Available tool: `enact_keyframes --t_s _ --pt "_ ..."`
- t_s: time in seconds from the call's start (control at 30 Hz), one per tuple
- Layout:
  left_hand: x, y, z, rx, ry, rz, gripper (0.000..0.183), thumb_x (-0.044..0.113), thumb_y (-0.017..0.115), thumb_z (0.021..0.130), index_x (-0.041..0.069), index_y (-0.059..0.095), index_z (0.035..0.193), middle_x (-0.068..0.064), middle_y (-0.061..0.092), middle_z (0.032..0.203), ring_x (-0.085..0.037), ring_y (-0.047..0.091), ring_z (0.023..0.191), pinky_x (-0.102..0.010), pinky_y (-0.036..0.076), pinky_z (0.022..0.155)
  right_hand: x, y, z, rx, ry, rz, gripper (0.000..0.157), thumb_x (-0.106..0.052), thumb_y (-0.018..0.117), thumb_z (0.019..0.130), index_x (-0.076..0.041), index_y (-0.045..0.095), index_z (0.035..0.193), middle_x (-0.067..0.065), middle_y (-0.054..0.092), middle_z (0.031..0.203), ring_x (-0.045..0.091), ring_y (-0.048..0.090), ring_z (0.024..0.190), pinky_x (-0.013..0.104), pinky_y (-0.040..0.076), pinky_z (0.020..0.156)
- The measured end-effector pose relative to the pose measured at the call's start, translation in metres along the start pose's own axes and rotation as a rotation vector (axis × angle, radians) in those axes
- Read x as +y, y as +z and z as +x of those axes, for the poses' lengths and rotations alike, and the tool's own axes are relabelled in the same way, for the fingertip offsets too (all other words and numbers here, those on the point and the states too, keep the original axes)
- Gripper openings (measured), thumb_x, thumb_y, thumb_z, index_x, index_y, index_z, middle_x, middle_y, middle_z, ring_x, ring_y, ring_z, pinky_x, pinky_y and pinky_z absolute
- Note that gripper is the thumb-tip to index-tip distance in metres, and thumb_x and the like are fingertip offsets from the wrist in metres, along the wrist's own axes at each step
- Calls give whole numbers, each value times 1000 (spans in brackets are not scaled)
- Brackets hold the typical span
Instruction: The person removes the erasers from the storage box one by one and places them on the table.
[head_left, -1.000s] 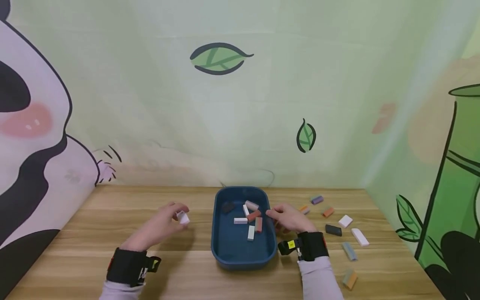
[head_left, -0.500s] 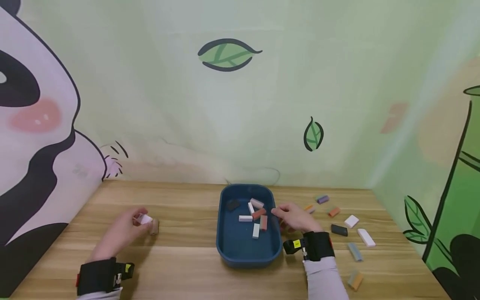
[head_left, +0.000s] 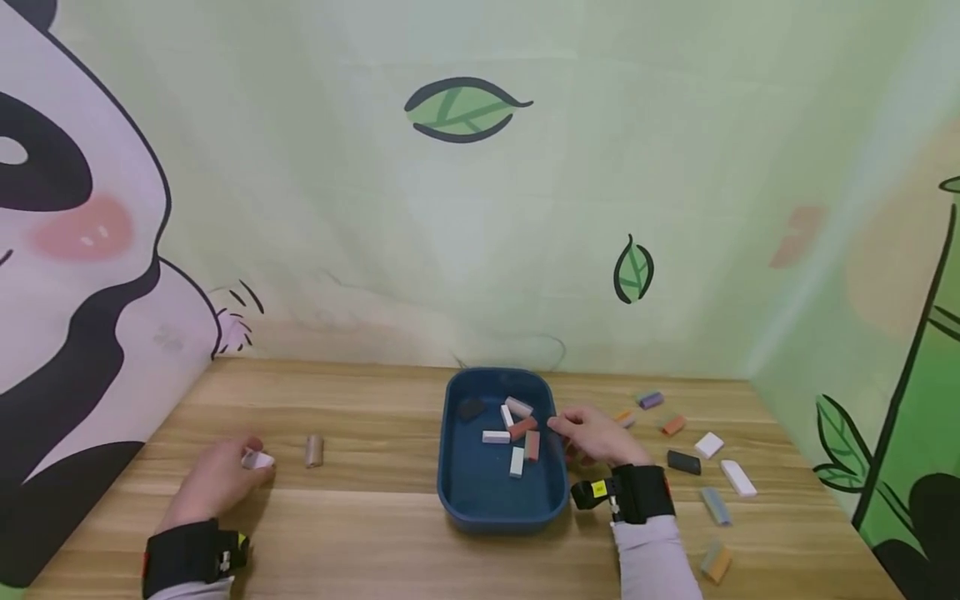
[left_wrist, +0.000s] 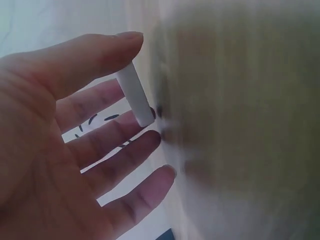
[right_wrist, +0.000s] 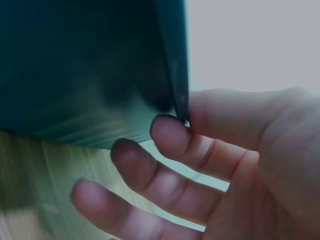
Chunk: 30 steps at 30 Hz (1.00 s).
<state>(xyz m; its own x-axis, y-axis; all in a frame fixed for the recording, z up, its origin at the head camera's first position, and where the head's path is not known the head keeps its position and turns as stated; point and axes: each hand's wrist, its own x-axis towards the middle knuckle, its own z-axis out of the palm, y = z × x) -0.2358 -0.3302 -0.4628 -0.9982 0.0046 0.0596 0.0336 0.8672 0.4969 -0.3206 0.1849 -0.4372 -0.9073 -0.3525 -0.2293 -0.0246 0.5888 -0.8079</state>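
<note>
My left hand (head_left: 213, 479) is low over the left of the table. It pinches a small white block (left_wrist: 135, 95) between the thumb and a fingertip; the other fingers stretch out beyond it in the left wrist view. To the right of this hand a short brownish block (head_left: 314, 451) stands on the wood. My right hand (head_left: 600, 437) is at the right wall of a deep blue tray (head_left: 502, 527). Thumb and forefinger pinch its rim (right_wrist: 182, 100) there, while the remaining fingers spread below in the right wrist view.
Inside the tray lie several small blocks, among them a black block (head_left: 472, 408), a white block (head_left: 496, 437) and a reddish block (head_left: 532, 445). Right of my right arm are scattered a black block (head_left: 684, 462), white block (head_left: 738, 478), grey-blue block (head_left: 716, 506) and others. A printed cloth (head_left: 360, 208) hangs behind.
My left hand has moved left and lower with the white block, uncovering the brownish block. My right hand has stayed at the tray's rim. The head view has turned slightly left.
</note>
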Motion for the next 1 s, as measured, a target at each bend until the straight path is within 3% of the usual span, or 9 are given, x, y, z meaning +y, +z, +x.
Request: enact_keyframes --t_s 0.47,0.73,1.0 --pt "-4 5 1 18 -2 27 46 13 77 78 -13 57 111 -33 61 104 -43 59 93 -56 45 80 1 -2 -2 -4 10 2 31 -30 49 103 -5 65 94 6 64 83 27 63 75 39 49 64" --pt "2 1 1 -27 -1 39 53 14 76 78 -15 54 117 -36 58 108 -46 57 96 -57 44 81 0 -2 -1 12 21 3 30 -29 50 103 -6 67 94 6 63 82 27 62 74 38 48 64" --pt "7 -6 0 -117 -37 23 59 19 73 83 -16 48 124 -39 53 114 -46 55 99 -57 44 82 1 -1 -1 16 21 -3 31 -30 49 103 -6 67 94 6 64 82 26 63 75 38 49 64"
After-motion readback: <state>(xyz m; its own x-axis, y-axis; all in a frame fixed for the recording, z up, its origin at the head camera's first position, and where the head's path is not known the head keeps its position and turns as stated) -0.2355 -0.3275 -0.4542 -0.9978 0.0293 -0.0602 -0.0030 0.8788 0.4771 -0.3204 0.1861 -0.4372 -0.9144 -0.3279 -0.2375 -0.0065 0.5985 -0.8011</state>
